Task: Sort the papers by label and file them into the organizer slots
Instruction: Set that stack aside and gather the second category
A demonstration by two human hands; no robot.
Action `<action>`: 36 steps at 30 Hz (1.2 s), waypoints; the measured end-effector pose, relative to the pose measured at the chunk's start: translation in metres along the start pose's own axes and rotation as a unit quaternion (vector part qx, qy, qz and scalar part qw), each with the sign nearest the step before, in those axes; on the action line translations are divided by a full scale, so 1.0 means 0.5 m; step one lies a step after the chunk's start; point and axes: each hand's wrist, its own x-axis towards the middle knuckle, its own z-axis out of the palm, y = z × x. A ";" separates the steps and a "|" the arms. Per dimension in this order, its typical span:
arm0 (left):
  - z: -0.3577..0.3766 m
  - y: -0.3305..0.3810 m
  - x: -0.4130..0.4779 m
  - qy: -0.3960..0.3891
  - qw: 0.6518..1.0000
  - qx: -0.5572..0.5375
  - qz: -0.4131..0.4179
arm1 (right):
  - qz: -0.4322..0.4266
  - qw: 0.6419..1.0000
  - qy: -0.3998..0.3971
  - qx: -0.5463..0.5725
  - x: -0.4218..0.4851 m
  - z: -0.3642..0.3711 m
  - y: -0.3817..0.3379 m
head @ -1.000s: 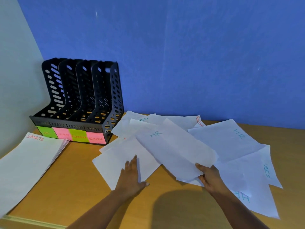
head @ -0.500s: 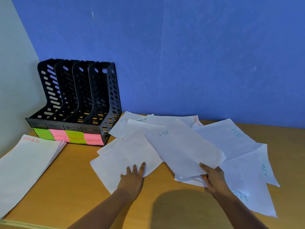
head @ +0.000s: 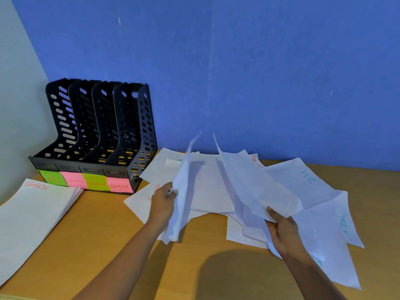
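Left hand (head: 163,200): lower centre of the frame, fingers and thumb pinching the long edge of a lifted sheet (head: 183,187); this sheet stands almost on edge, top corner up against the blue wall (head: 259,72), bottom corner hanging just over the table (head: 108,245)
Right hand (head: 281,230): lower right of centre, thumb on top and fingers beneath, gripping the near edge of a second lifted sheet (head: 249,187), which slopes up and away to the left with its far corner in the air
Between the raised sheets: they stand apart, and flat paper shows in the gap
Loose papers (head: 207,191): fanned and overlapping on the table from centre to right; an HR sheet (head: 303,182) lies flat at the right, and the outermost sheets reach toward the lower right of the frame
Organizer (head: 97,135): black, four slots, upright at left centre, backed into the corner where the blue wall meets the pale wall (head: 19,105); its right side is just beside the leftmost loose sheets, contact unclear
Slot labels: green HR (head: 52,178), pink SPORTS (head: 73,180), green FINANCE (head: 96,184), pink ADMIN (head: 120,186), left to right along the front lip
SPORTS stack (head: 32,217): squared pile at lower left, far right corner just beside the organizer's front, near end cut off by the frame's left edge
Open room: bare wood runs as a band between the SPORTS stack and the loose papers, widening toward bottom centre where both forearms cross it
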 end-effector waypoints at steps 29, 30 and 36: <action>0.033 -0.079 -0.031 0.032 0.915 -0.226 -0.332 | 0.049 0.975 -0.060 -0.209 -0.018 0.029 0.107; 0.035 -0.077 -0.032 0.031 0.911 -0.243 -0.333 | 0.050 0.970 -0.061 -0.230 -0.022 0.031 0.115; 0.042 -0.094 -0.037 0.005 0.922 -0.241 -0.302 | 0.079 0.949 -0.072 -0.297 -0.043 0.037 0.164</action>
